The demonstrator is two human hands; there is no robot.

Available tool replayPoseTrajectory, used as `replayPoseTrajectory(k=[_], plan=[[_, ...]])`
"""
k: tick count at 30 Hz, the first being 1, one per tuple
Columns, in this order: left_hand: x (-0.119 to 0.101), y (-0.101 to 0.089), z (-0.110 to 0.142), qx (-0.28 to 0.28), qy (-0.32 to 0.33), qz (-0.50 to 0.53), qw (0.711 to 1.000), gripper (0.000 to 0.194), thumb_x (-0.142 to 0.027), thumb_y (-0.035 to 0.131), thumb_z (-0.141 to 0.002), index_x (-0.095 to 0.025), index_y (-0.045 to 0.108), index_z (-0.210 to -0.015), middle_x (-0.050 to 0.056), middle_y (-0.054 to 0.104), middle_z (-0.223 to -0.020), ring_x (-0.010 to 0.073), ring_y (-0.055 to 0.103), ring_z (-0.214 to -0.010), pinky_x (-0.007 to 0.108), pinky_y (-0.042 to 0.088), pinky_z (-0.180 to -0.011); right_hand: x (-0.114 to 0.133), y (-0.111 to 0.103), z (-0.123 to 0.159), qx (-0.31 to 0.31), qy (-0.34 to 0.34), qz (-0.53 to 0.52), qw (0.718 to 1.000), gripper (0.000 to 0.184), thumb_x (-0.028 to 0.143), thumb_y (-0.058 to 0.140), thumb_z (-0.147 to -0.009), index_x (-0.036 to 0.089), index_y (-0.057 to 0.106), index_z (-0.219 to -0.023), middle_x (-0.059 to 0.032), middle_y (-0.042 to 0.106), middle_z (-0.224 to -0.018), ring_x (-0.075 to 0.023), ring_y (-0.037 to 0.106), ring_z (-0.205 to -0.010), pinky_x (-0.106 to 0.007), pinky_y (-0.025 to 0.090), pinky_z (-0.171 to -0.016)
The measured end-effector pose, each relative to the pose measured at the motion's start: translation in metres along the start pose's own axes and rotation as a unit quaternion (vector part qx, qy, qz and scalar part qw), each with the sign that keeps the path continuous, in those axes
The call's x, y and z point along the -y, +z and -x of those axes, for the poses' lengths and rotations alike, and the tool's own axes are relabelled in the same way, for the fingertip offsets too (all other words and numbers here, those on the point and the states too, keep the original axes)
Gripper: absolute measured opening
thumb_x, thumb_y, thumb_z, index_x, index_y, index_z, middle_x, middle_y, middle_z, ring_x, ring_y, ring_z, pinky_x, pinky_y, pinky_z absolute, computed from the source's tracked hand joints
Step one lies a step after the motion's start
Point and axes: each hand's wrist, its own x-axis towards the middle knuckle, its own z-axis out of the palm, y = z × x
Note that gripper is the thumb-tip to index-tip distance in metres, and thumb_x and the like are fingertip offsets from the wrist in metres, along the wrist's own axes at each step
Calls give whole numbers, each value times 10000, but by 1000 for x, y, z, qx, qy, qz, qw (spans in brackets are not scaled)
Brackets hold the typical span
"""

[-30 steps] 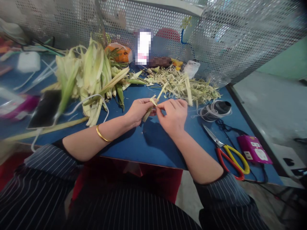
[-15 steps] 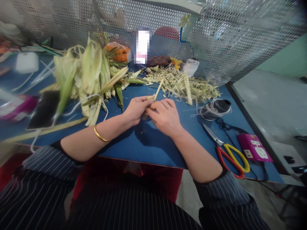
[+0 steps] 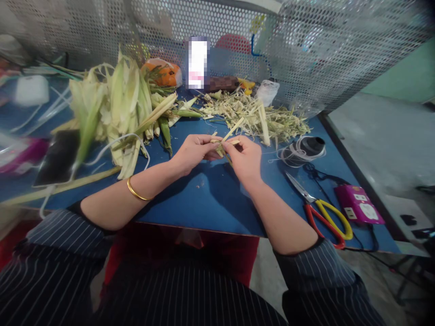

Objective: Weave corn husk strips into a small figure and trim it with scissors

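Observation:
Between my two hands are narrow pale corn husk strips (image 3: 234, 129), crossing one another above the blue table. My left hand (image 3: 196, 151) pinches the crossing with thumb and fingers. My right hand (image 3: 245, 160) is closed on a strip just to the right, its thumb close to the left fingertips. One strip slants up and away, and a shorter end points down between the hands. Whether the strips are knotted or only folded I cannot tell. Behind the hands lies a heap of shredded husk (image 3: 244, 111).
Whole corn husks (image 3: 125, 99) are piled at the back left, beside a dark phone (image 3: 57, 156) with a white cable. To the right are a thread cone (image 3: 302, 151), red-and-yellow-handled scissors (image 3: 324, 215) and a purple power socket (image 3: 359, 203). A perforated metal screen (image 3: 234, 20) stands behind.
My right hand has turned and drawn slightly right, so more of the crossed husk strips shows. The upper strip leans further to the right. My left hand still grips the strips.

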Motion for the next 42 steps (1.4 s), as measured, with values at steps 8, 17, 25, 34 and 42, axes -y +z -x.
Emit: replayPoseTrajectory(k=[8, 17, 25, 34, 42], plan=[[4, -3, -3, 14, 11, -7, 1000, 161, -196, 711, -820, -134, 711, -969, 33, 737, -748, 104, 690, -626, 227, 550, -656, -5, 3, -4, 95, 193, -176, 961, 217, 363, 722, -746, 187, 609, -691, 14, 614, -613, -123, 563, -549, -283, 467, -557], [4, -9, -12, -71, 7, 75, 995, 67, -182, 697, -811, -145, 650, -779, 14, 701, -685, 84, 639, -573, 239, 549, -660, -2, -12, -7, 27, -254, 244, 935, 226, 255, 594, -894, 258, 635, -1116, -101, 625, -1203, -253, 590, -1106, -433, 447, -944], [5, -2, -3, -41, 57, -3, 998, 69, -160, 699, -756, -144, 729, -816, -1, 684, -683, 67, 592, -584, 206, 494, -622, 4, -12, -6, 72, -301, 242, 920, 161, 300, 541, -956, 284, 687, -890, -13, 722, -959, -191, 626, -943, -408, 377, -977], [7, 0, 1, 11, 80, -65, 995, 121, -207, 638, -827, -156, 747, -844, 21, 672, -700, 88, 619, -633, 231, 511, -675, -6, -10, -10, 22, -130, 232, 964, 147, 309, 598, -895, 224, 582, -776, -9, 636, -692, -175, 557, -628, -331, 398, -676], [16, 3, 0, -13, 72, -79, 994, 223, -211, 700, -792, -136, 719, -1001, 44, 732, -805, 108, 679, -676, 228, 512, -657, -7, -5, -10, 22, -26, 116, 993, 259, 282, 653, -817, 215, 480, -637, 45, 504, -565, -115, 411, -545, -286, 321, -571]])
